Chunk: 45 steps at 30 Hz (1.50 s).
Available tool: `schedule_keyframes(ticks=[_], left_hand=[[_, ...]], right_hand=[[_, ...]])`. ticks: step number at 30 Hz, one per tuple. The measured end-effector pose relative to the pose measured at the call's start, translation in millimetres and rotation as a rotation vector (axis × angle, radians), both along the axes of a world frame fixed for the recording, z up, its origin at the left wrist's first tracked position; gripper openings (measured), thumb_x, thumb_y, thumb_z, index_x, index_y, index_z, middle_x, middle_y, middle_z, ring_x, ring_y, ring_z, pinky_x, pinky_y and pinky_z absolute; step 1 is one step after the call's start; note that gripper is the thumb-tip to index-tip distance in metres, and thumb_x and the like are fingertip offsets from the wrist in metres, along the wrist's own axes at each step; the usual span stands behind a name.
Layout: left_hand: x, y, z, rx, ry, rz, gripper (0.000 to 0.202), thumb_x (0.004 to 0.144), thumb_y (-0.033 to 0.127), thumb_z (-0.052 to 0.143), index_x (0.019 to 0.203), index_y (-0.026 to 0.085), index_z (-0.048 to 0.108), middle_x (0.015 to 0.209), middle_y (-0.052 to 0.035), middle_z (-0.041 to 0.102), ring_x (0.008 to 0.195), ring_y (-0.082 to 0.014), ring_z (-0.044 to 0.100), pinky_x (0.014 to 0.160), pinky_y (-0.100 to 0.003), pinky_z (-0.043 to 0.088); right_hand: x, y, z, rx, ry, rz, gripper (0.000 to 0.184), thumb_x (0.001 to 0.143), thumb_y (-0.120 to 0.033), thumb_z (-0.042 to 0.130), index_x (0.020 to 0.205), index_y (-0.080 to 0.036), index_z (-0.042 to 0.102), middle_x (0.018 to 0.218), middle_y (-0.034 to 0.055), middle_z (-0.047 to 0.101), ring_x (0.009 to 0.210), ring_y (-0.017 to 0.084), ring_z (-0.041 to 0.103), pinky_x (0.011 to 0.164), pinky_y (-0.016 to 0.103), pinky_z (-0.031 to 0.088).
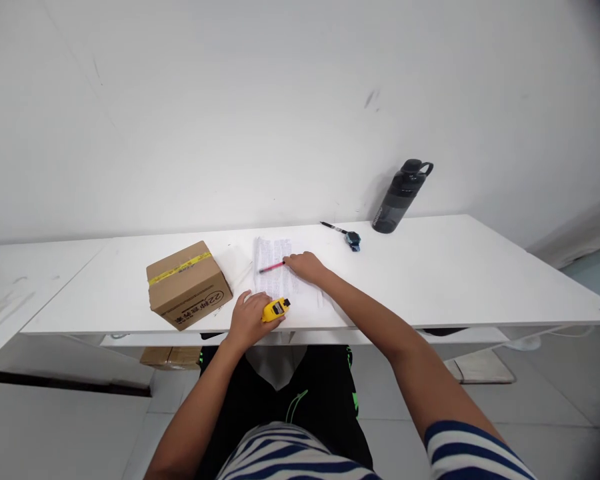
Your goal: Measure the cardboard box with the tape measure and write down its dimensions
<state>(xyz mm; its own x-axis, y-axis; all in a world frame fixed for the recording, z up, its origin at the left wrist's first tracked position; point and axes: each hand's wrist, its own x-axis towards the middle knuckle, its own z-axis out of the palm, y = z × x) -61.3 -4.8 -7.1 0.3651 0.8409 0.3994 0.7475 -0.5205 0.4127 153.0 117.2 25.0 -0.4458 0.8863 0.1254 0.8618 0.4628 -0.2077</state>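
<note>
My left hand [249,320] is closed around a yellow tape measure [275,309] at the table's front edge. In my right hand [307,267] is a pink pen [272,267], pinched near one end and lying slantwise over a sheet of paper [275,250] covered in small print or writing. Both hands rest at this paper, the left at its near edge and the right at its right side. To the left of my left hand stands a closed cardboard box [187,287] with yellow tape across its top.
A dark water bottle [399,200] stands at the back right against the wall. Left of it are a black pen [333,227] and a small blue-and-black object, perhaps a watch [353,241]. The white table [430,280] has a shelf below, and another cardboard box [170,357] sits underneath.
</note>
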Motion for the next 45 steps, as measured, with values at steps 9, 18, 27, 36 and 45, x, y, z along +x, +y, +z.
schedule_keyframes(ticks=[9,18,27,36,45], left_hand=[[-14.7,-8.5,-18.9,-0.041,-0.205,0.24,0.046,0.069,0.055,0.073,0.101,0.023,0.07,0.1,-0.0104,0.074,0.099,-0.0322,0.065,0.098,-0.045,0.044],[-14.3,-7.2,-21.5,-0.024,-0.134,0.216,0.048,0.072,0.056,0.07,0.107,0.023,0.069,0.106,-0.0115,0.074,0.1,-0.0322,0.067,0.099,-0.046,0.045],[-15.2,-7.6,-23.1,0.058,-0.023,0.17,0.046,0.078,0.054,0.067,0.109,0.019,0.068,0.108,-0.0105,0.074,0.098,-0.0296,0.069,0.096,-0.046,0.048],[-13.9,-8.8,-25.0,0.071,0.003,0.191,0.046,0.079,0.053,0.066,0.109,0.018,0.067,0.108,-0.0103,0.074,0.099,-0.0297,0.069,0.096,-0.045,0.048],[-13.3,-7.9,-20.4,0.013,-0.003,0.184,0.047,0.078,0.053,0.066,0.109,0.017,0.067,0.109,-0.0114,0.073,0.1,-0.0298,0.068,0.097,-0.045,0.047]], right_hand=[[12.4,-64.8,-30.2,-0.265,0.805,0.026,0.046,0.097,-0.052,0.031,0.084,-0.02,0.06,0.069,0.0001,0.06,0.069,0.017,0.057,0.067,0.03,0.044],[10.2,-66.1,-40.3,-0.281,0.776,-0.128,0.042,0.088,-0.05,0.048,0.058,-0.022,0.043,0.058,-0.0014,0.05,0.06,0.016,0.05,0.059,0.03,0.036],[10.8,-70.6,-38.8,-0.325,0.793,-0.101,0.042,0.089,-0.049,0.047,0.057,-0.022,0.043,0.06,-0.0005,0.051,0.06,0.016,0.049,0.059,0.03,0.036],[12.1,-69.1,-44.0,-0.302,0.817,-0.128,0.042,0.089,-0.049,0.048,0.057,-0.022,0.047,0.06,0.0005,0.055,0.06,0.017,0.052,0.06,0.031,0.039],[13.7,-69.1,-47.5,-0.301,0.866,-0.151,0.044,0.088,-0.051,0.049,0.055,-0.022,0.044,0.058,-0.0008,0.051,0.058,0.015,0.048,0.057,0.03,0.036]])
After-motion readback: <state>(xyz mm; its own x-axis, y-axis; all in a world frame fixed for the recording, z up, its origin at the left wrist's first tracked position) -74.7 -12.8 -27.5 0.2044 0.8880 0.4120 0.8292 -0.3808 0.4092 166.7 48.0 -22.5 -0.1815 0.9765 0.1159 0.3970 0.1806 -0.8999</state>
